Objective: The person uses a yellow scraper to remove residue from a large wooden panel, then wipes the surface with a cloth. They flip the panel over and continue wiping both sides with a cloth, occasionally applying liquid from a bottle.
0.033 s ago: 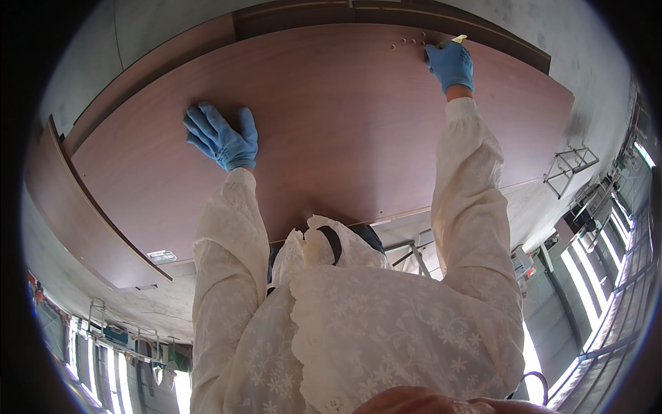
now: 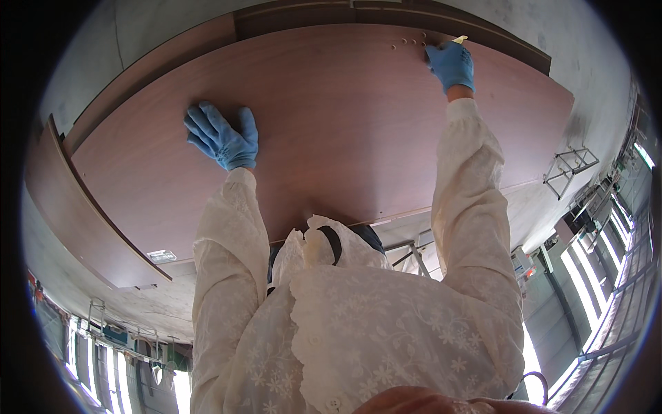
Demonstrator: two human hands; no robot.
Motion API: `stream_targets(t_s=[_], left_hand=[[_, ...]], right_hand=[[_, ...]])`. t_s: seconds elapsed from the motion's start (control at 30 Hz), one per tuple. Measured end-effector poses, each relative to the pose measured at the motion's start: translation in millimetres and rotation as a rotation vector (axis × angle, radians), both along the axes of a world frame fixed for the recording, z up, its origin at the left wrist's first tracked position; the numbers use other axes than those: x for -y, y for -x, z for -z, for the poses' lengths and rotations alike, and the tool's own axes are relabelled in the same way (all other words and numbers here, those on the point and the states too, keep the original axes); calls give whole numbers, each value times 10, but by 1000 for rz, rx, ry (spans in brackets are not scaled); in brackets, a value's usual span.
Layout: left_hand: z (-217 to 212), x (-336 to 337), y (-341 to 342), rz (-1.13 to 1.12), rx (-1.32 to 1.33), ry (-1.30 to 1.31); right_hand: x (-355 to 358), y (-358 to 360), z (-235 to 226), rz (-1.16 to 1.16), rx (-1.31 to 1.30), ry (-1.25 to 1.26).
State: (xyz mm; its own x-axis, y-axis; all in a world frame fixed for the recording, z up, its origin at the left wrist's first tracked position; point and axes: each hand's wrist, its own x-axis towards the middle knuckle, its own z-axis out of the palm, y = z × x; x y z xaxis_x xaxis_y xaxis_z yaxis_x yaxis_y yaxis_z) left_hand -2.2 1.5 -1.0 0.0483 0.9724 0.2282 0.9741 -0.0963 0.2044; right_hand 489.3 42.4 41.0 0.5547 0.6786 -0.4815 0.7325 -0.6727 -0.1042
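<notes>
A wide reddish-brown wood panel (image 2: 331,103) lies flat in front of me. My left hand (image 2: 224,138), in a blue glove, rests flat on its left part with the fingers stretched and spread; nothing is in it. Near the far edge, toward the right, my gloved right hand (image 2: 452,65) is closed against the panel. A small pale-yellow piece (image 2: 460,39) sticks out beyond its fingers; its kind is hidden by the hand. Left of that hand, several small round marks (image 2: 414,41), holes or plugs, dot the panel.
More brown boards (image 2: 289,19) lie under or behind the far edge. Another curved-looking board (image 2: 89,207) stands at the left. A metal frame (image 2: 570,165) stands on the floor at right, and a stand with metal legs (image 2: 412,257) shows by the panel's near edge.
</notes>
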Motion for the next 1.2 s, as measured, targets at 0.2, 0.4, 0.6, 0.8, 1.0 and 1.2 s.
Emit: stream_targets(t_s=[0.2,0.4,0.6,0.8,1.0,1.2], left_hand=[[-5,-5,-6,-2,-7,2],[-29,-20,-6,9,-12,-5],[-16,-22,-4,28,-2,-39],[-9,-5,-3,8,-1,-12],[-12,-4,-1,19,21,-21],[-10,-2,-5,-3,-28,9]], right_hand=[[-96,10,-76,16,-40,70],[-186,-8,-87,-22,-32,173],[-127,16,59,-98,94,90],[-69,-2,85,34,8,98],[-77,-103,39,47,-140,41],[-109,-104,103,-18,-33,181]])
